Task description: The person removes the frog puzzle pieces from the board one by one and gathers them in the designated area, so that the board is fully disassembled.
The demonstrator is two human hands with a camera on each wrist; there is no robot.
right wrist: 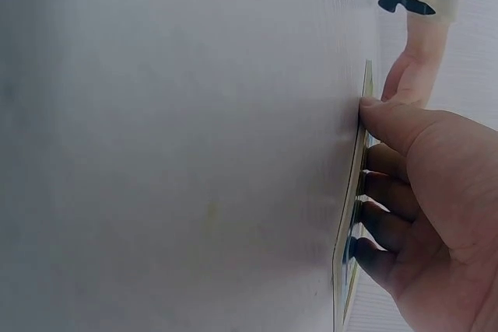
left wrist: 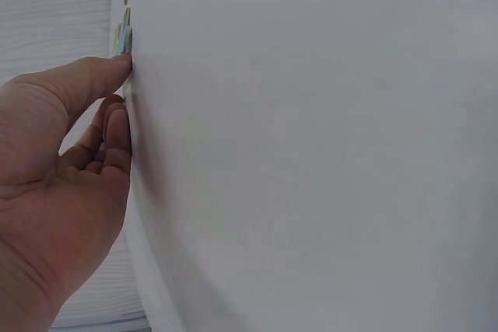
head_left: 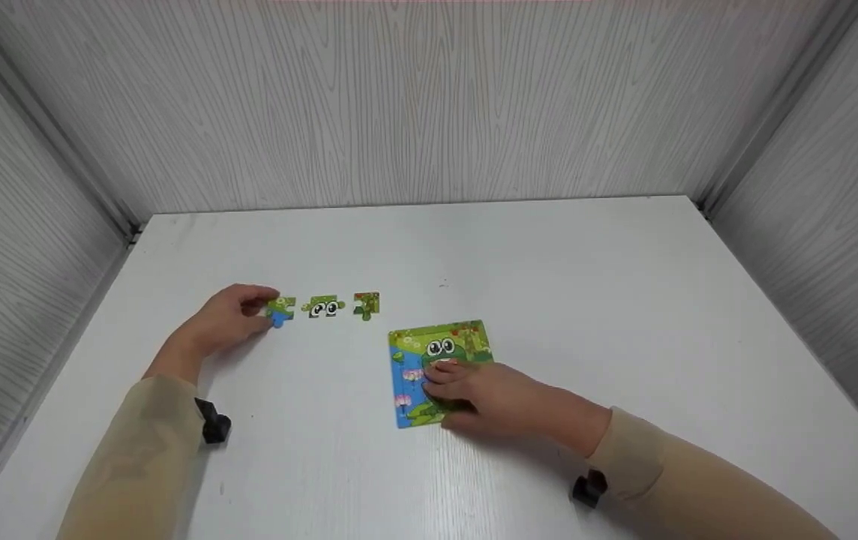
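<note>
In the head view my left hand (head_left: 228, 316) is at the left end of a row of jigsaw pieces. Its thumb and index finger pinch the edges of the leftmost piece (head_left: 282, 307), green with a blue tab. A piece with two cartoon eyes (head_left: 323, 306) lies beside it, then a green and red one (head_left: 367, 304). The left wrist view shows the thumb (left wrist: 109, 75) right at the piece. My right hand (head_left: 500, 397) rests on a frog puzzle board (head_left: 408, 356), fingertips on its picture and thumb along the near edge, hiding the lower right part.
The pieces and board lie on a white table (head_left: 586, 285). Pale wood-grain panels (head_left: 414, 105) rise behind it and at both sides. A black wrist fitting sits on the left sleeve (head_left: 136, 450) and another on the right sleeve (head_left: 699, 480).
</note>
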